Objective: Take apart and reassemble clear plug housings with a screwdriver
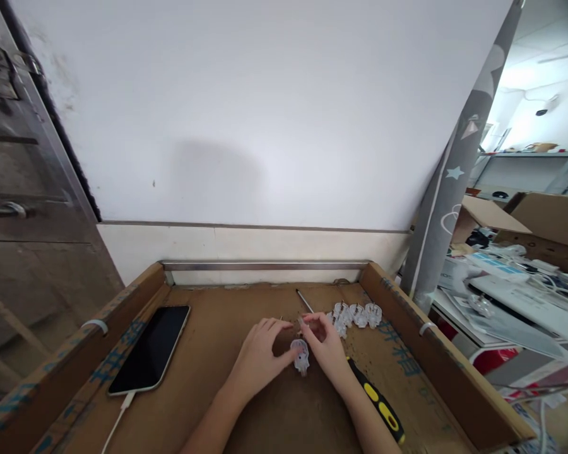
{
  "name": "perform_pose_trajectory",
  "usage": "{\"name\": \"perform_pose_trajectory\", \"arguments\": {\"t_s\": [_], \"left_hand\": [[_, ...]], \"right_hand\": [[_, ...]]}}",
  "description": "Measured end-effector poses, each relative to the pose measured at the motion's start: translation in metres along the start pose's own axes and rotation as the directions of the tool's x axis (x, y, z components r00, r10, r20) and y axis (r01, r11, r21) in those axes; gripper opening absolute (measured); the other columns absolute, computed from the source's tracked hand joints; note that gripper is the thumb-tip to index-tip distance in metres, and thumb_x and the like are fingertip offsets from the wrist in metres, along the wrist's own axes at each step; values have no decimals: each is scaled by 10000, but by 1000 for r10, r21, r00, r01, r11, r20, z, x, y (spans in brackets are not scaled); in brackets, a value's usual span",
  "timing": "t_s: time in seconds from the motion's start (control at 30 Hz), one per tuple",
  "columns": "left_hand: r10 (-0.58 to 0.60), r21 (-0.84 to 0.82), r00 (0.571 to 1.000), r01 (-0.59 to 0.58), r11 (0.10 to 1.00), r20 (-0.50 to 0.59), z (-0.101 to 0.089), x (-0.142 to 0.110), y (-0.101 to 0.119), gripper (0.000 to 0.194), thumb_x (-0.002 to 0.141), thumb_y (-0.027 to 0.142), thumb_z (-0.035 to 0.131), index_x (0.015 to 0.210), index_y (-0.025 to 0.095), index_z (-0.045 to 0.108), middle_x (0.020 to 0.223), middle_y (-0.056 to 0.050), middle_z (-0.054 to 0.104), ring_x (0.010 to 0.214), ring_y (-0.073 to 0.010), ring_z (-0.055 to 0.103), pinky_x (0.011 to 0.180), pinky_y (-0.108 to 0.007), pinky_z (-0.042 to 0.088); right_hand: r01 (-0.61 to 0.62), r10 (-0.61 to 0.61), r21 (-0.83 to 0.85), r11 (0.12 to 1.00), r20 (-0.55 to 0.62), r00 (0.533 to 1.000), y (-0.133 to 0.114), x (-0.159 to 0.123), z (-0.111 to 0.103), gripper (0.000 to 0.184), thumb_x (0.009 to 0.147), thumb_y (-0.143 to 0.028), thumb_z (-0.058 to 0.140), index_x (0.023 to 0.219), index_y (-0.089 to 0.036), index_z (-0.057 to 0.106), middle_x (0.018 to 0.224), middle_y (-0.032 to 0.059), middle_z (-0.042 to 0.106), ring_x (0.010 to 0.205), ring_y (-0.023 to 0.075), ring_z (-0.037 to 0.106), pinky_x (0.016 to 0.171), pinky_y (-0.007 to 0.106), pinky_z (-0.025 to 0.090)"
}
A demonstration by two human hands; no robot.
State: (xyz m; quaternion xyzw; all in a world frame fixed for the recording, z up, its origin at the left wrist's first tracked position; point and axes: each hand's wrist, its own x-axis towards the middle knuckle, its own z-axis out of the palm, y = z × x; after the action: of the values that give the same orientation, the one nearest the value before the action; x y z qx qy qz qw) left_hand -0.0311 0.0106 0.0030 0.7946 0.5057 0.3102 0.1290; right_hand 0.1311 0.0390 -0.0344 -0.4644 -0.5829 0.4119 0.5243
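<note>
A clear plastic plug housing [301,360] is between my two hands, low in the middle of the cardboard surface. My left hand [261,353] is curled beside it, with the thumb against its left edge; the index finger reaches forward past it. Just beyond the housing, my right hand [329,350] has thumb and fingertips pinched together around something too small to make out. Under the right forearm lies a screwdriver [378,403] with a black and yellow handle, its shaft pointing away from me. Several similar clear plug housings [357,314] sit behind my right hand.
A black-screened phone [151,350] with a white cable [118,421] lies on the left. Raised cardboard sides [435,343] and a metal rail [265,265] border the work surface. Dark crumbs are scattered on the right. Outside it stand a grey curtain [459,164] and a cluttered table.
</note>
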Motion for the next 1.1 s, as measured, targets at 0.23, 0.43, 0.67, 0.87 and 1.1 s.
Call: {"name": "perform_pose_trajectory", "arguments": {"t_s": [0.23,0.43,0.67,0.87,1.1], "left_hand": [[43,5,997,-42,999,-71,3,1,-2,175,833,340,592,979,245,606,982,-16,635,954,-211,550,830,-349,421],[25,48,996,-21,999,-81,4,3,1,109,871,291,529,883,229,618,897,-11,638,878,-201,561,772,-338,412],[-18,96,990,32,995,-138,4,4,1,75,824,264,543,795,215,592,826,-2,644,820,-193,573,738,-329,396],[-66,165,982,96,982,-179,1,4,2,96,825,287,536,790,224,599,823,1,656,821,-199,574,752,-342,384],[-60,148,994,73,986,-90,3,3,1,101,853,264,521,855,228,615,901,8,659,900,-197,561,811,-353,369]], "right_hand": [[-76,71,146,986,42,997,1,5,-1,280,866,-358,511,978,-105,556,867,27,575,738,72,553,661,232,501],[-84,63,191,978,114,992,-2,0,4,248,855,-329,535,939,-98,562,842,20,579,730,69,558,660,230,503],[-24,9,212,977,75,997,-6,-1,4,259,851,-320,540,999,-108,553,905,32,577,791,86,563,728,270,510],[1,8,185,983,-46,999,-7,1,-2,327,865,-352,512,1097,-122,517,967,50,566,835,103,567,739,286,514],[-13,14,8,1000,-149,989,-8,-2,-6,422,906,-450,392,1175,-131,454,931,50,557,703,71,548,617,233,502]]}}
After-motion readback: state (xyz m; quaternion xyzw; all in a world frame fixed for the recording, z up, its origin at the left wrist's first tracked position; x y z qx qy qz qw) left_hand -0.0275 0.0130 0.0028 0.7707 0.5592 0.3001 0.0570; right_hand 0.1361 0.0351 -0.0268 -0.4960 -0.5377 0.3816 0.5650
